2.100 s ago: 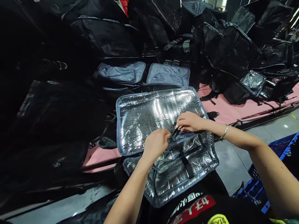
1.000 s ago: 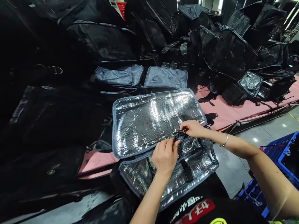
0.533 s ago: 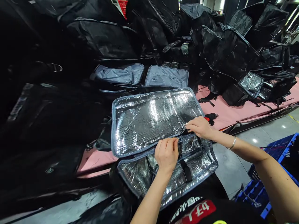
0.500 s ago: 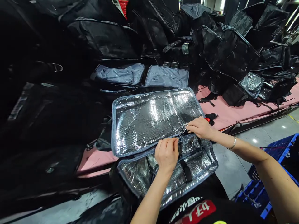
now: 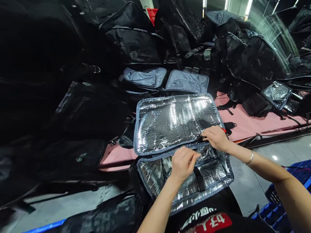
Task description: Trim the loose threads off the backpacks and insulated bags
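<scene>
An insulated bag [image 5: 201, 191] with a silver foil lining and grey-blue edging stands open in front of me. Its foil-lined lid [image 5: 165, 129] is folded back, away from my body. Over the bag's opening, just below the lid's hinge edge, my left hand [image 5: 183, 163] is closed in a pinch; anything between the fingertips is too small to make out. My right hand [image 5: 216, 137] is closed at the right end of that edge. It grips a slim tool with a red handle [image 5: 224, 130], mostly hidden by the fingers. A black strap [image 5: 199, 179] crosses the lining inside.
A pink-covered table [image 5: 255, 121] runs behind the bag. Black bags [image 5: 138, 42] are piled along it, some with grey lids [image 5: 187, 81] turned open. Blue plastic crates [image 5: 279, 213] stand on the floor at the lower right. Another black bag [image 5: 104, 210] lies at the lower left.
My left hand has come away from the lid's hinge edge, toward me and slightly right. My right hand stays at the edge with the red-handled tool. The camera view has turned left.
</scene>
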The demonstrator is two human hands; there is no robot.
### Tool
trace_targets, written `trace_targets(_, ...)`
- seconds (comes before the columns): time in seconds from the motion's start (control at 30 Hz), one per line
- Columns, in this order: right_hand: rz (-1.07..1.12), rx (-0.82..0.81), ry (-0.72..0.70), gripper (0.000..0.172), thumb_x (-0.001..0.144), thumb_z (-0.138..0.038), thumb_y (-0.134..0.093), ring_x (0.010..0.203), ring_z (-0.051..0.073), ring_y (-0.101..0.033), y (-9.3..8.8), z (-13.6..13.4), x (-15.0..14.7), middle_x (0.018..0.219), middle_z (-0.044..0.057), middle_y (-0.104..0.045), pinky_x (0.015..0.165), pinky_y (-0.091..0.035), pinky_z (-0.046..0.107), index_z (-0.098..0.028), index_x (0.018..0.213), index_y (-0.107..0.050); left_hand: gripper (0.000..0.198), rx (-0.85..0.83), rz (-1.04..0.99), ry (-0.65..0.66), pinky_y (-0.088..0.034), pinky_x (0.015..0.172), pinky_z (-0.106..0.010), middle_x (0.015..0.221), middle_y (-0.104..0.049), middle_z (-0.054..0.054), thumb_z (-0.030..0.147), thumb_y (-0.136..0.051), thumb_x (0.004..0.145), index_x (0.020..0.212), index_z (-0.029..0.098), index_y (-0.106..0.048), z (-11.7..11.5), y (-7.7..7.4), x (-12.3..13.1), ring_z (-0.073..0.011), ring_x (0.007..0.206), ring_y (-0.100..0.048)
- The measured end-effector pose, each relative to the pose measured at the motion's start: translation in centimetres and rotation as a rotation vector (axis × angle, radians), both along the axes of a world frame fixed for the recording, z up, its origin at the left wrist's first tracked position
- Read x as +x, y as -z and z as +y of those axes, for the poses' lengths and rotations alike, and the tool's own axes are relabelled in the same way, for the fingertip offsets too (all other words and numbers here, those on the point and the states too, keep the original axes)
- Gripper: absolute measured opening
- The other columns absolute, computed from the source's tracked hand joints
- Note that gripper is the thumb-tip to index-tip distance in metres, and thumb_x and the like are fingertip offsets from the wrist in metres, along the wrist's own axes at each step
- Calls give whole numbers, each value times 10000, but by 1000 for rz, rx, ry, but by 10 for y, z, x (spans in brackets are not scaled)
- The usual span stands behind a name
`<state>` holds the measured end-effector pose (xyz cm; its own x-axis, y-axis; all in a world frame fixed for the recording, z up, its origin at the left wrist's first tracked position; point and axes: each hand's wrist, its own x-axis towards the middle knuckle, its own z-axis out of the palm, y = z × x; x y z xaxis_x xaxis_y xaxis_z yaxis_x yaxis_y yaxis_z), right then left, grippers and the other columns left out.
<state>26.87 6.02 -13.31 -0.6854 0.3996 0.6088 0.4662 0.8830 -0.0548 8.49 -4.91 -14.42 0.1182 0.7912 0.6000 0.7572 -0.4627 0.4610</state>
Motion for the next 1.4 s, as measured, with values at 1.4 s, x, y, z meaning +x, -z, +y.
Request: trace_targets(1.4,-86,226,-137,202,929,-166,-425,705,139,-446,-13,-13,-93,876,21,-642,612,-243,299,-203,897,-621,213,-292,339,-476,-284,640,-341,729,-659,-35,247,-446,856,743,196,-620,-4,-44,-89,-225,767,-571)
